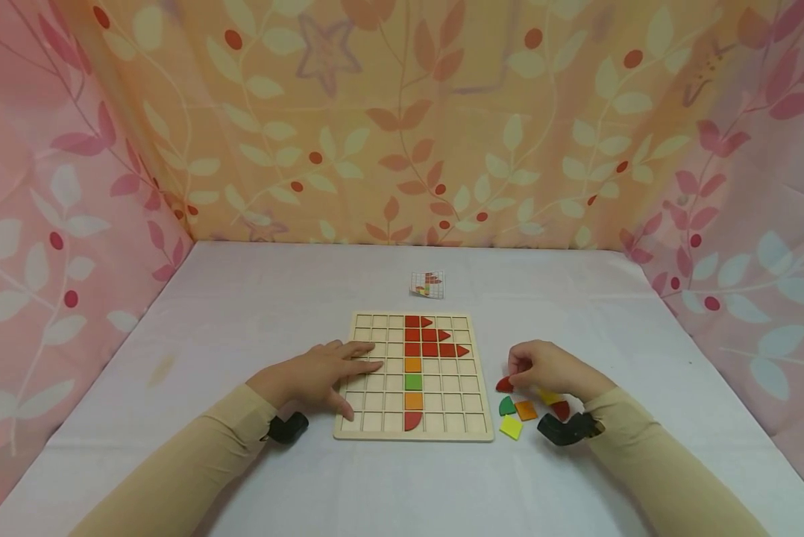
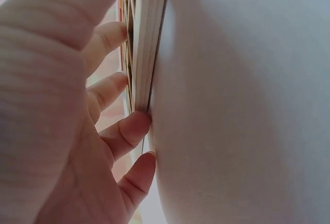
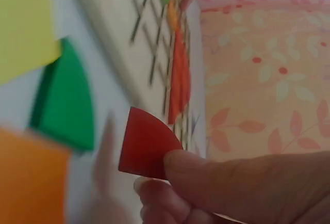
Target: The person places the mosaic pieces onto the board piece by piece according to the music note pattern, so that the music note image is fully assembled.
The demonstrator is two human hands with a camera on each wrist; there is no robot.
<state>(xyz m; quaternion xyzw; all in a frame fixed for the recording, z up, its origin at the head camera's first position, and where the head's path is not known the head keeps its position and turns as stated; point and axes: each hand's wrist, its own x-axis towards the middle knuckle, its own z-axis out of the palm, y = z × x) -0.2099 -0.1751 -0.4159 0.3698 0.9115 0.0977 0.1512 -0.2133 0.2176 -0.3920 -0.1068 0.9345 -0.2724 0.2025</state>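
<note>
Nearest: beige sleeves (image 1: 187,455) on both arms, black wrist-worn devices (image 1: 289,428) at the cuffs, white cloth-covered table (image 1: 402,492) underneath. Loose pieces right of the board: bright yellow square tile (image 1: 511,427) closest, then orange square tile (image 1: 526,410) with green quarter-circle tile (image 1: 507,406) just left of it; dark red quarter-circle tile (image 1: 560,410) to the right, near the wrist. Another yellow piece (image 1: 550,397) sits partly under the right hand, full shape can't tell.

Right hand (image 1: 550,367): thumb and fingertips pinching a flat red quarter-circle piece (image 3: 147,144) by one end, off the board's right edge, near the loose tiles. Left hand (image 1: 318,373): fingers spread over the left side of the pale wooden grid board (image 1: 452,436), touching its edge; thumb apart, near the close left corner.

Filled cells, near to far, one column: red quarter-circle tile (image 1: 412,421), orange square (image 1: 412,401), green square (image 1: 412,382), orange square again. Beyond, three rows of red squares (image 1: 430,350), each ending in a red triangle (image 1: 463,350) pointing right; longest row nearest, shortest farthest.

Past the board: small printed card (image 1: 428,285), similar pattern on a grid. Back: orange-yellow leaf-print fabric (image 1: 402,149), pink leaf-print fabric (image 1: 751,186) on both sides.
</note>
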